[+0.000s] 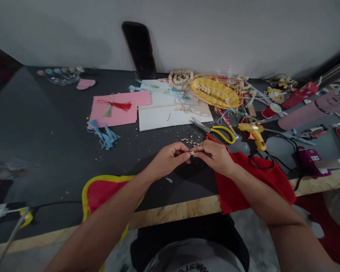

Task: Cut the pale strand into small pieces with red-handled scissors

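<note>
My left hand (pixel 175 155) and my right hand (pixel 215 154) meet above the dark tabletop, fingertips pinched together. Between the thumbs is a small pale piece (pixel 192 153), perhaps wooden; its exact kind is too small to make out. Both hands grip it. Just beyond the fingers lie several similar small pale pieces (pixel 188 141). Scissors with yellow handles (pixel 222 134) rest close by, blades pointing to the upper left. Part of a red cloth (pixel 252 177) is under my right forearm.
A white board (pixel 153 120) and pink sheet (pixel 102 107) with tassels (pixel 121 105) lie farther back. Behind stand a yellow woven basket (pixel 215 90) and a leaning phone (pixel 139 49). To the right are a yellow glue gun (pixel 253 134), its cord, and a pink bottle (pixel 308 113).
</note>
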Motion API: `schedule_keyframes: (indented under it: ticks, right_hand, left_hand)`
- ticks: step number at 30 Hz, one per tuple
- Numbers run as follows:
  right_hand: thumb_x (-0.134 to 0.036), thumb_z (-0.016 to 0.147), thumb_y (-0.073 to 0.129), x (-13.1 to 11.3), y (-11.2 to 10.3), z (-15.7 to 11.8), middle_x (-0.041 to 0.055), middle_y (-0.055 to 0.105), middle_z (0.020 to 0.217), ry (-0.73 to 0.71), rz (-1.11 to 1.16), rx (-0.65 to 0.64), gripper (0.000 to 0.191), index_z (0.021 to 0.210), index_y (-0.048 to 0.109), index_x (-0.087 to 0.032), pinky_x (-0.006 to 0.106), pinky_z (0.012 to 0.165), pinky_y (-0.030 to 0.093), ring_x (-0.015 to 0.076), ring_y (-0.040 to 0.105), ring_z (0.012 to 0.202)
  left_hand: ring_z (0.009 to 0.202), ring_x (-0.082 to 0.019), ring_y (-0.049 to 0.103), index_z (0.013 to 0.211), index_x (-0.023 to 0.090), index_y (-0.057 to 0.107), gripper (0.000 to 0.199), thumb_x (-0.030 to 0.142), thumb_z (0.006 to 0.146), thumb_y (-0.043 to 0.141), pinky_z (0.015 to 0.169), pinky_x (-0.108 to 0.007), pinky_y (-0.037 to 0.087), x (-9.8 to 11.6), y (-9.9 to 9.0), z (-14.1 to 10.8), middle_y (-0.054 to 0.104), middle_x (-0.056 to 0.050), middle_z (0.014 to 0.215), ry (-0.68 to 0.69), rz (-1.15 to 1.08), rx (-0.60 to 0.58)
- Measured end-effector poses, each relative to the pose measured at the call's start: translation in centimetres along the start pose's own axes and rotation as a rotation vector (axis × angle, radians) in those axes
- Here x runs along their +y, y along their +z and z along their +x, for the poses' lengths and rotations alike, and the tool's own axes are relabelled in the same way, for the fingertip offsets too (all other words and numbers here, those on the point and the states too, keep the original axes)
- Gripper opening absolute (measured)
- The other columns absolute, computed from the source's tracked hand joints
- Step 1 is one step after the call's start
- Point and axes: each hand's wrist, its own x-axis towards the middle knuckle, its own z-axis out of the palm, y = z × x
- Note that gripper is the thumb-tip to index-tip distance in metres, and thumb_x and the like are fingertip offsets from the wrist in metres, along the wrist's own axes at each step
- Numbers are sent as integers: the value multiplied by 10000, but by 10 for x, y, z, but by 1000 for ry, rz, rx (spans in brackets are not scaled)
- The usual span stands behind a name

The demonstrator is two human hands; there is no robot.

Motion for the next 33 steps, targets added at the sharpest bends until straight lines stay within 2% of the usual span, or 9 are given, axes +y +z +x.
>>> schedule_keyframes:
  ticks: [8,15,22,28,33]
  right_hand:
    - [-300,899,617,0,-1,0,23,726,816,17,-21,-1,109,903,698,-227,279,688,548,147,668,749]
    - [-261,894,622,1,0,1,27,729,809,-53,-20,31,86,896,688,-205,271,689,548,143,662,732]
    - [-242,894,623,-1,0,1,32,723,808,-52,-47,5,71,890,675,-193,265,698,542,142,655,745]
    - [-220,910,588,6,4,-1,41,724,823,-50,-145,-38,90,888,669,-187,290,727,545,157,651,766]
    - [-146,918,520,13,-1,0,83,726,944,-56,-296,-80,160,997,659,-159,359,833,535,199,644,873]
  left_hand:
    - [552,-81,513,835,170,593,208,376,816,614,506,-193,343,1,1,-1,674,-6,704,0,-11,12]
    - [548,-81,509,832,168,593,197,363,817,611,506,-192,347,2,1,-1,668,-4,689,6,-10,8]
    - [546,-82,519,816,166,592,157,323,826,592,522,-194,365,3,1,-1,656,7,664,14,50,24]
    - [531,-88,500,812,165,607,174,338,814,594,506,-198,348,1,0,2,645,8,643,1,124,91]
    - [471,-64,420,793,162,591,179,340,801,609,461,-191,305,1,0,4,631,11,645,-39,15,194]
